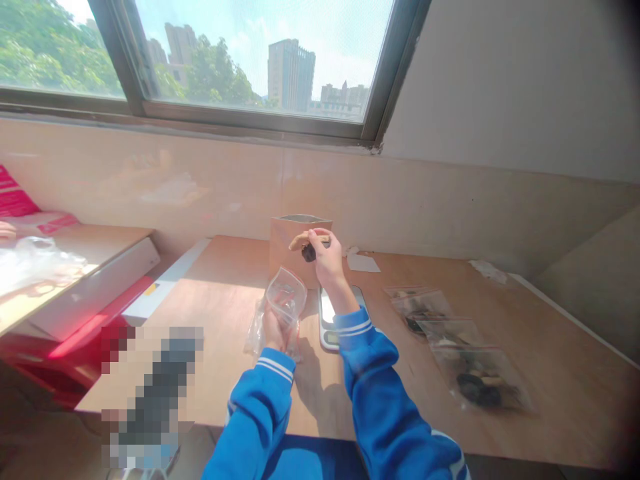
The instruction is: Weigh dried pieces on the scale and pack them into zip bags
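My right hand (327,257) is raised in front of a brown paper bag (280,247), its fingers closed on several dried pieces (301,241), some light brown and long, one dark and rounded. Lower and to the left, my left hand (276,330) is wrapped round a clear zip bag (287,297), whose mouth gapes upward. More clear plastic lies under that hand. Beneath my right forearm a white kitchen scale (329,320) rests on the table, partly covered by the sleeve.
Filled zip bags (485,380) with dark and light dried pieces lie in a row at the right of the wooden table (220,300). White paper (364,262) sits near the wall. A second table (125,237) with a plastic bag (37,263) stands at left; a blurred dark patch covers the front left.
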The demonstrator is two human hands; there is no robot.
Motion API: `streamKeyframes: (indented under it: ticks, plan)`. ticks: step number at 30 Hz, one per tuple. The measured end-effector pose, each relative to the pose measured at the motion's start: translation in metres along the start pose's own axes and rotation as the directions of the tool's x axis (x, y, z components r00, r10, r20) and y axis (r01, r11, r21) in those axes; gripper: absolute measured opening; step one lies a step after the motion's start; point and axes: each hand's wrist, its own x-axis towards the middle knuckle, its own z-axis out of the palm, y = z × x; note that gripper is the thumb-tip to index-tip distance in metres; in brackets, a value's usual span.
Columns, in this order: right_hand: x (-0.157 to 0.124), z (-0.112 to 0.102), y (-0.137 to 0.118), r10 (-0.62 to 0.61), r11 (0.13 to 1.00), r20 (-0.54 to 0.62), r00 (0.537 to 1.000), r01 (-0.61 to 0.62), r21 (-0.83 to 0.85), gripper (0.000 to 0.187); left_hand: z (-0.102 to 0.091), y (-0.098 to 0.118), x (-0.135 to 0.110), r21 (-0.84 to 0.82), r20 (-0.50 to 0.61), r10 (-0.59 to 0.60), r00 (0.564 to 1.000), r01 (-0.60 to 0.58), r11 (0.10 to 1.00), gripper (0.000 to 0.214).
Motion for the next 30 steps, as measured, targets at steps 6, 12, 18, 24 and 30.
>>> streamKeyframes:
  ticks: [6,12,18,24,30]
  plan:
    - [0.069,0.031,-0.022,-0.427,0.797,0.219,0.877,0.480,-0.368,0.019,0.004,0.000,-0.001,0.006,-0.004,0.031,1.000,-0.031,0.999,0.049]
    - [0.076,0.033,-0.007,-0.357,0.538,0.528,0.770,0.632,-0.558,0.006,0.006,0.003,-0.006,0.159,-0.029,0.004,1.000,0.000,0.987,0.050]
    - [0.074,0.034,-0.012,-0.276,0.508,0.585,0.763,0.632,-0.585,0.010,0.006,0.001,-0.005,0.124,-0.002,0.043,0.999,-0.043,0.991,0.051]
    - [0.073,0.028,-0.015,-0.181,0.502,0.624,0.761,0.617,-0.607,0.005,-0.001,-0.002,0.002,0.095,0.059,0.040,0.997,-0.046,0.994,0.046]
    - [0.067,0.027,-0.012,-0.199,0.390,0.577,0.792,0.604,-0.695,0.018,-0.004,-0.004,0.006,0.081,0.055,0.046,0.997,-0.050,0.995,0.045]
